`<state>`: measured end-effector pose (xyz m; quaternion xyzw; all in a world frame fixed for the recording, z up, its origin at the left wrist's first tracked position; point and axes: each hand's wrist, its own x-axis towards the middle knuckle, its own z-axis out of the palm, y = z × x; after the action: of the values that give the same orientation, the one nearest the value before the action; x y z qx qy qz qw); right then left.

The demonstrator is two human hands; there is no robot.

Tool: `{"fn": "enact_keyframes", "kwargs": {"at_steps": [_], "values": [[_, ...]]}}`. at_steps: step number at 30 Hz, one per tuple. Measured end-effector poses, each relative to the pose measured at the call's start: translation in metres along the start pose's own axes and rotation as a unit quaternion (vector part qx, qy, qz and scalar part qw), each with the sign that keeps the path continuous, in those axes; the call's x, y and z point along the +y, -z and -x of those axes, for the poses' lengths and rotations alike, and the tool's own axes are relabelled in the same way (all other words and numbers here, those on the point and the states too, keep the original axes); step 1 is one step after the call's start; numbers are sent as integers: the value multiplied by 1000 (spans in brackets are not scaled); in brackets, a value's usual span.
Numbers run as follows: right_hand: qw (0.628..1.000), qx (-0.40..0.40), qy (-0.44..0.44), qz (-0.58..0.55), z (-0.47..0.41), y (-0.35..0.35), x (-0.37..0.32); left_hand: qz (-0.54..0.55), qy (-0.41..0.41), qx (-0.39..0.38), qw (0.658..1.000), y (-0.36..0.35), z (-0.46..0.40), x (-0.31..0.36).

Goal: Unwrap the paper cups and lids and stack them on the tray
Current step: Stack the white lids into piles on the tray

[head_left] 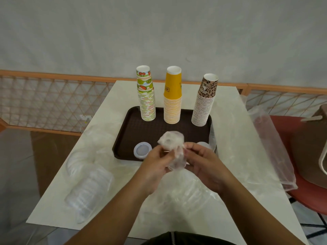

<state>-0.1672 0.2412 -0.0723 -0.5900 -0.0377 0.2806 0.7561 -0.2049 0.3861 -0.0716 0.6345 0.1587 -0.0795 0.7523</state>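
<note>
The fingers (177, 152) of both hands pinch a clear plastic-wrapped bundle of lids (172, 147), the left hand (155, 167) and right hand (205, 163) clamped on it above the near edge of the brown tray (127, 138). On the tray's near edge rests a white lid stack (142, 150); along its far edge stand a fruit-print cup stack (146, 96), a yellow cup stack (173, 96) and a leopard-print cup stack (205, 101). A wrapped sleeve of lids (88, 184) lies at the white worktop's (238, 138) left edge; an empty plastic wrapper (272, 147) lies at its right edge.

Soft even daylight, faint shadows, wide-angle bending at edges, slight motion blur, mild overall softness
</note>
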Motion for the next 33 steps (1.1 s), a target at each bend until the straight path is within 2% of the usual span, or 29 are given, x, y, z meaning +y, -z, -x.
{"fn": "enact_keyframes", "kwargs": {"at_steps": [2,4,7,9,11,14,16,20,23,25,27,29,30,33], "values": [[1000,-2,14,23,0,-7,0,-24,-25,17,999,-5,-2,-4],[999,36,8,-3,-1,-8,-3,65,1,44,997,-5,-5,-1],[994,74,-33,-74,-1,-2,-11,242,60,13,968,-1,-6,7],[993,83,-39,-71,0,0,-14,272,65,9,960,0,-5,10],[998,64,-21,-8,2,-2,-14,245,62,10,968,-3,-3,11],[982,11,27,189,4,-7,-14,219,58,-12,974,-8,-1,15],[977,37,58,203,4,-10,-16,232,57,-20,971,-7,-3,17],[995,93,-12,-25,-2,3,-17,190,54,-8,980,3,-4,10],[966,92,-92,-224,-6,11,-17,260,97,17,961,6,-2,5],[946,87,-123,-287,-4,11,-17,328,130,49,934,8,-4,4],[939,105,-133,-301,-3,13,-17,342,139,73,926,13,-6,3],[943,109,-131,-287,-5,18,-12,291,122,76,946,19,-7,1],[956,94,-121,-250,-6,22,-11,253,105,70,959,20,-7,0],[996,14,-74,-37,-2,20,-8,146,61,39,987,16,-7,-6]]}}
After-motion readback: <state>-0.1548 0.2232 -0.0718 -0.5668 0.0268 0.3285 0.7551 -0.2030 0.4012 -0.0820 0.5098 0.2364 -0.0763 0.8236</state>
